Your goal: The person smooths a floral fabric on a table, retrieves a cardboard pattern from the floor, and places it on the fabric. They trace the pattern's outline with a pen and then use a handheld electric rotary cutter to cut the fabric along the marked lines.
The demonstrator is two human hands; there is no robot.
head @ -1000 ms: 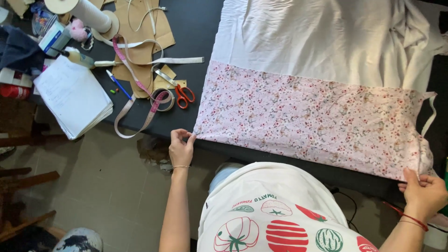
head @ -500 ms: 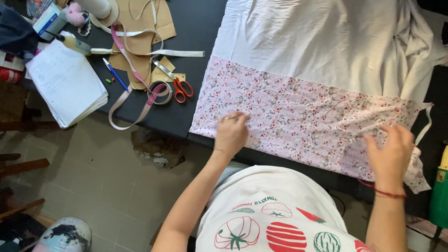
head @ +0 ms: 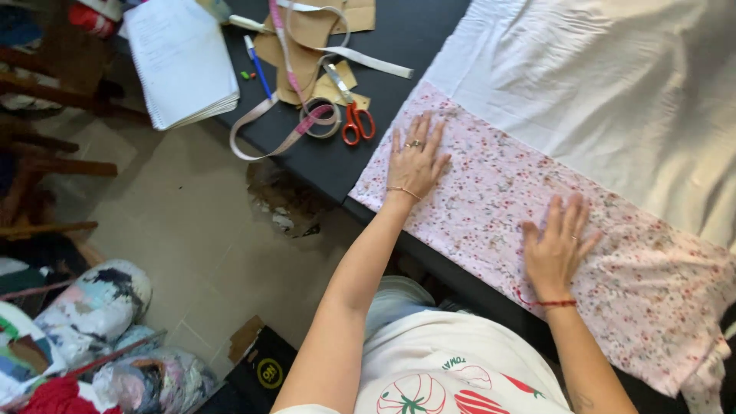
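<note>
Fingers of left hand (head: 415, 162) and right hand (head: 553, 249): spread flat, gripping nothing, pressing the floral fabric (head: 491, 207) smooth against the dark worktop (head: 399, 38). White cloth (head: 613, 100) adjoins the floral fabric's far edge; red-handled scissors (head: 354, 119) and measuring tape (head: 295, 126) lie beside its left corner.

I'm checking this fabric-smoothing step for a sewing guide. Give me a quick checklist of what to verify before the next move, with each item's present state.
1. Left hand flat on the floral fabric: ok.
2. Right hand flat on the same fabric: ok.
3. Floral fabric free of wrinkles: not ok, creases show near its right end.
4. Scissors off the fabric: ok, they lie on the black table.
5. Measuring tape clear of the fabric: ok.
6. Seam to the white fabric straight: cannot tell.
</note>
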